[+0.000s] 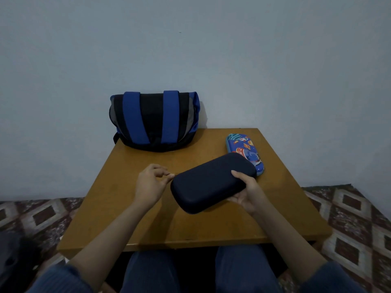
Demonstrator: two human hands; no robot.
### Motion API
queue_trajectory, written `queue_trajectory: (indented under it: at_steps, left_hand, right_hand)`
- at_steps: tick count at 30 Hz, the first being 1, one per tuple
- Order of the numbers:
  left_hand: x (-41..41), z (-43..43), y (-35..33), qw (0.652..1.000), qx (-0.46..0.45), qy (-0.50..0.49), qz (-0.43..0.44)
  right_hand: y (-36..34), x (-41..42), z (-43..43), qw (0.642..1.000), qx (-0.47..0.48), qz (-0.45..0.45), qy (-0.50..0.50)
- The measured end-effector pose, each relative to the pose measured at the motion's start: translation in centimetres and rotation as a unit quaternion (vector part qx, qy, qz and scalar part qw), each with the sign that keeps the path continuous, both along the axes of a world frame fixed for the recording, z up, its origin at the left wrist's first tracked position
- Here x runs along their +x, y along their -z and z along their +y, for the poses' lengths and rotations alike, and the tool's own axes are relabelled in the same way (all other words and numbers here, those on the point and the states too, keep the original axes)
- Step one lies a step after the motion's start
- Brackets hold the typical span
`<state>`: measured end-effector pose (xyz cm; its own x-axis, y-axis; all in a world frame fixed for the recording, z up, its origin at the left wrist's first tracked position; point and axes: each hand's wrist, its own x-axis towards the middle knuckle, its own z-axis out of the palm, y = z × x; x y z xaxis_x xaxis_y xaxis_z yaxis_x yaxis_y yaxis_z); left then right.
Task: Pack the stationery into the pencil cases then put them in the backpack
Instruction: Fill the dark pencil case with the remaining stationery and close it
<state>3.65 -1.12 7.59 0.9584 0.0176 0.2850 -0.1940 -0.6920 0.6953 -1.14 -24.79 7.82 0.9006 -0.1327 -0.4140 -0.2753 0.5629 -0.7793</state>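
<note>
Two-handed: my right hand grips the navy case above the table, my left hand pinches its zip. Zipping looks to be the step; next it needs carrying to the backpack.

Home room, low wooden table on patterned floor covering, bare painted wall

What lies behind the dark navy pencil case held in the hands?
A blue space-print pencil case lies on the table behind the navy pencil case. Part of its near side is covered, so that part cannot be seen.
</note>
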Motion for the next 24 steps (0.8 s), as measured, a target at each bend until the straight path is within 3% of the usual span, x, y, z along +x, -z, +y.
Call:
queue_trajectory:
  at_steps: [4, 6, 8, 9, 11, 13, 15, 17, 21, 24]
  left_hand:
    - [-2.0, -1.5, -1.6, 0.997, 0.020, 0.078, -0.019]
    - [-3.7, -3.1, -2.0, 0.975, 0.152, 0.162, -0.025]
    - [-5.0, -4.6, -1.1, 0.928, 0.312, 0.196, -0.051]
    - [-5.4, -5.2, -0.3, 0.917, 0.346, 0.188, -0.053]
    - [-5.6, -6.0, 0.9, 0.928, 0.338, 0.152, -0.043]
    - [-5.4, -6.5, 1.4, 0.957, 0.256, 0.127, -0.049]
    - [-4.9, -6.6, 1.3, 0.989, 0.102, 0.100, -0.035]
    - [-4.3, -6.1, 0.8, 0.997, -0.021, 0.073, -0.002]
    - [-3.7, -5.6, 0.2, 0.975, -0.203, 0.046, 0.072]
    - [-3.8, -5.6, -0.1, 0.914, -0.383, 0.031, 0.129]
  right_hand:
    - [-0.6, 0.6, 0.4, 0.997, -0.058, 0.021, 0.041]
    - [-1.1, 0.9, 0.9, 0.993, -0.114, 0.005, 0.041]
    - [-1.7, 1.1, 1.5, 0.988, -0.153, -0.014, 0.035]
    - [-1.9, 1.2, 1.7, 0.986, -0.162, -0.020, 0.033]
    - [-2.4, 1.3, 2.0, 0.985, -0.170, -0.033, 0.026]
    - [-2.6, 1.2, 2.1, 0.983, -0.176, -0.058, -0.003]
    - [-2.7, 0.8, 2.2, 0.974, -0.199, -0.092, -0.056]
    - [-2.5, 0.5, 2.5, 0.965, -0.219, -0.116, -0.084]
    - [-1.1, 0.1, 3.1, 0.951, -0.290, -0.107, -0.028]
    - [0.6, -0.2, 3.6, 0.941, -0.327, -0.077, -0.028]
